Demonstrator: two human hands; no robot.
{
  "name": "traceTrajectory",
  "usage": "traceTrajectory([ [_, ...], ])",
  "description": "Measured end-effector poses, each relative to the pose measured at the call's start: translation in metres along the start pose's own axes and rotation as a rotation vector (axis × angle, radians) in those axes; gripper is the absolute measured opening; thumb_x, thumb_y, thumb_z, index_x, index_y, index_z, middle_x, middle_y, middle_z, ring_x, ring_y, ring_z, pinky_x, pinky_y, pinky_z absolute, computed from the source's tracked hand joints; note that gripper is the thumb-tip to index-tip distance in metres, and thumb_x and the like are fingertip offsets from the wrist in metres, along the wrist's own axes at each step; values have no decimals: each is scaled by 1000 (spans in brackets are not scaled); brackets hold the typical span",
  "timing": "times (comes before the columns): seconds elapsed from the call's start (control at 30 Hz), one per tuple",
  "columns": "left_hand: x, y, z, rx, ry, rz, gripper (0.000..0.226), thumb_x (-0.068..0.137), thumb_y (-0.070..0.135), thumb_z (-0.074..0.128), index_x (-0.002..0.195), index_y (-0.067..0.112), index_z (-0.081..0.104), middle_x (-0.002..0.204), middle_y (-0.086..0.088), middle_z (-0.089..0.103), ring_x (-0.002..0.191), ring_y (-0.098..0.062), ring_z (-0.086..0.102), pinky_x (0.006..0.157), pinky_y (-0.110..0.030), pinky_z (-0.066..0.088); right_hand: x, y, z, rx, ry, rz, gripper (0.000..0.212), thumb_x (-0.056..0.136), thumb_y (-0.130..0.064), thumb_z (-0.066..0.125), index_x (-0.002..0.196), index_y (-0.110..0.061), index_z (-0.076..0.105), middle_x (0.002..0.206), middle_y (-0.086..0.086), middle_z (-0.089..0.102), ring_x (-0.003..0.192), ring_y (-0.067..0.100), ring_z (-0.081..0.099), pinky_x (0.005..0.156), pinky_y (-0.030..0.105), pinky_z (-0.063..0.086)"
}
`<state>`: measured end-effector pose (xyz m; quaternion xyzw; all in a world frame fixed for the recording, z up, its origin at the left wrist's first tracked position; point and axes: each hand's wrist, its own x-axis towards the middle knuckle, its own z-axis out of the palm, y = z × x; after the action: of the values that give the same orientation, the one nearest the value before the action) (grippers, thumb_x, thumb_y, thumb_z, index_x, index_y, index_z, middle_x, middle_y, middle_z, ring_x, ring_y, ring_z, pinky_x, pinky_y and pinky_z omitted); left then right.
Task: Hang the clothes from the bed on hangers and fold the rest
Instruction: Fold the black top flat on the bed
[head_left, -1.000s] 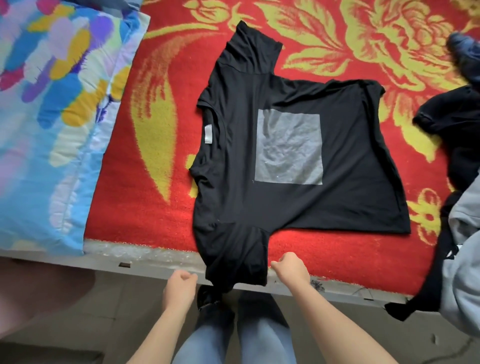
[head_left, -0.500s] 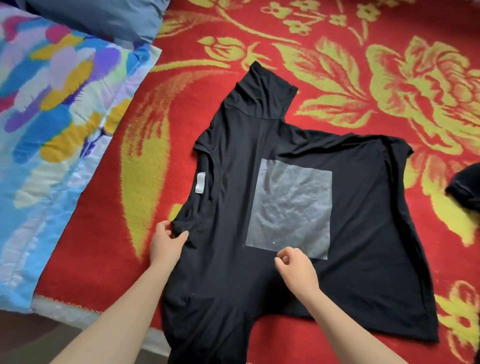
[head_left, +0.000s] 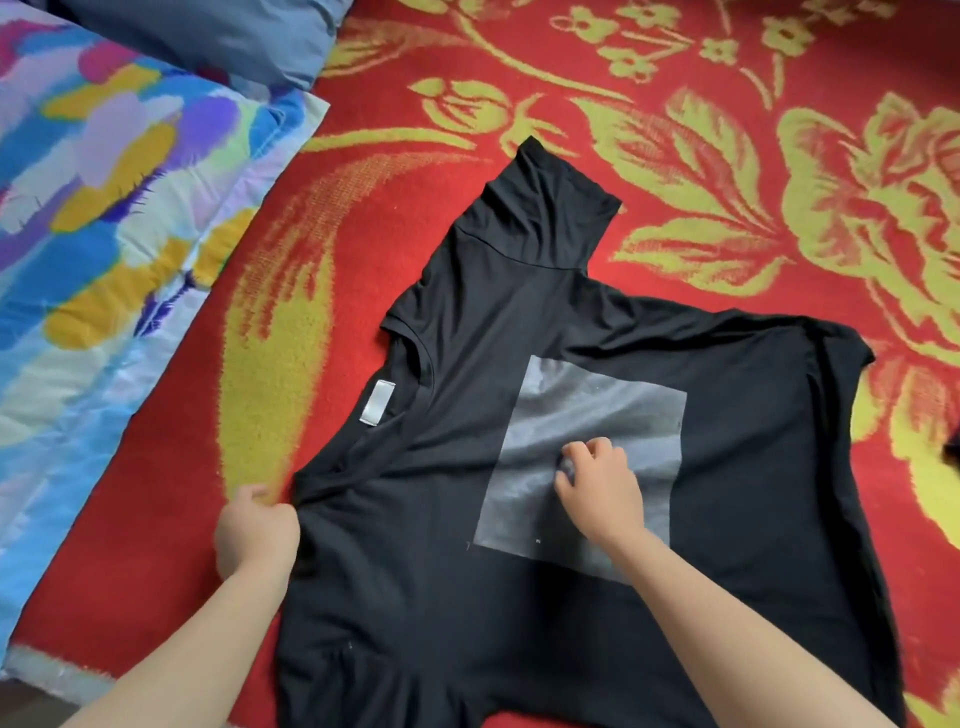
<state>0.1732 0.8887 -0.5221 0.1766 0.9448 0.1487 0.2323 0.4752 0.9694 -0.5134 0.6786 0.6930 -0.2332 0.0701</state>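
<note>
Head view: left hand (head_left: 254, 535) gripped the shoulder of the black T-shirt (head_left: 571, 312), right hand (head_left: 597, 483) pinched its grey print (head_left: 613, 410), two anchors, likely for folding.

A strip of bare red blanket (head_left: 171, 545) runs between the black T-shirt (head_left: 519, 613) and the patterned quilt (head_left: 104, 234) at left. Beyond the shirt's far sleeve the blanket lies open. A blue-grey pillow (head_left: 208, 36) blocks the far left corner.

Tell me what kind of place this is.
Probably a bedroom: a red woven blanket with yellow flowers covers what looks like a bed, a multicoloured brush-stroke quilt and blue-grey pillow lie alongside, and a black T-shirt is spread out.
</note>
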Motion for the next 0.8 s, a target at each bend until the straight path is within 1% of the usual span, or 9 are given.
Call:
traceTrajectory([
  [0.03, -2, 5, 2, 8, -11, 23, 38, 80, -2, 51, 117, 5, 59, 116, -24, 59, 109, -41, 52, 89, -45, 41, 5, 1, -1, -40, -26, -12, 29, 94, -26, 43, 121, -16, 50, 120, 4, 46, 113, 23, 41, 82, 31, 41],
  [0.13, -4, 40, 10, 13, -47, 255, 38, 83, 4, 52, 120, 8, 56, 114, -17, 57, 112, -35, 47, 92, -44, 37, 19, 10, -11, -49, -43, -16, 28, 94, -23, 40, 120, -15, 47, 117, 4, 47, 110, 23, 44, 77, 31, 40],
  [0.23, -3, 90, 15, 0, -69, 364, 39, 87, 8, 53, 125, 10, 54, 122, -16, 51, 118, -34, 41, 94, -45, 36, 37, 23, -31, -115, -8, 2, 29, 94, -22, 41, 121, -15, 47, 119, 5, 49, 110, 24, 45, 80, 32, 41],
  [0.43, 19, 175, 36, 43, -167, 541, 42, 88, 13, 53, 130, 11, 49, 129, -17, 46, 121, -34, 37, 99, -43, 32, 84, 73, -79, -95, 101, 249, 43, 93, -20, 43, 135, -16, 42, 132, 8, 42, 119, 27, 38, 89, 36, 38],
  [0.53, 28, 204, 50, 103, -202, 556, 46, 89, 17, 55, 133, 10, 45, 134, -20, 43, 123, -36, 36, 101, -45, 30, 92, 113, -98, -64, 135, 414, 49, 93, -23, 46, 140, -15, 36, 143, 13, 35, 127, 31, 33, 96, 42, 36],
  [0.6, 29, 221, 64, 124, -237, 550, 50, 90, 21, 56, 136, 9, 41, 138, -20, 41, 126, -37, 34, 102, -46, 30, 95, 141, -107, -4, 154, 542, 53, 94, -25, 47, 143, -15, 32, 146, 15, 32, 130, 34, 31, 99, 45, 35],
  [0.67, 24, 234, 80, 169, -244, 563, 55, 90, 25, 56, 140, 10, 38, 143, -18, 37, 130, -36, 32, 103, -48, 28, 97, 170, -115, 85, 167, 661, 56, 94, -28, 47, 145, -13, 27, 145, 15, 33, 131, 35, 32, 100, 46, 36],
  [0.73, 17, 240, 92, 243, -181, 648, 59, 90, 27, 58, 142, 10, 36, 148, -18, 30, 135, -34, 24, 106, -49, 24, 101, 192, -121, 202, 189, 740, 61, 93, -29, 49, 146, -11, 24, 146, 14, 34, 132, 35, 33, 103, 46, 33],
  [0.8, 4, 244, 110, 283, -143, 782, 63, 89, 28, 59, 144, 11, 33, 153, -18, 19, 140, -32, 14, 109, -49, 17, 110, 211, -125, 405, 268, 782, 61, 91, -27, 54, 143, -10, 27, 144, 13, 39, 130, 34, 37, 103, 42, 32],
])
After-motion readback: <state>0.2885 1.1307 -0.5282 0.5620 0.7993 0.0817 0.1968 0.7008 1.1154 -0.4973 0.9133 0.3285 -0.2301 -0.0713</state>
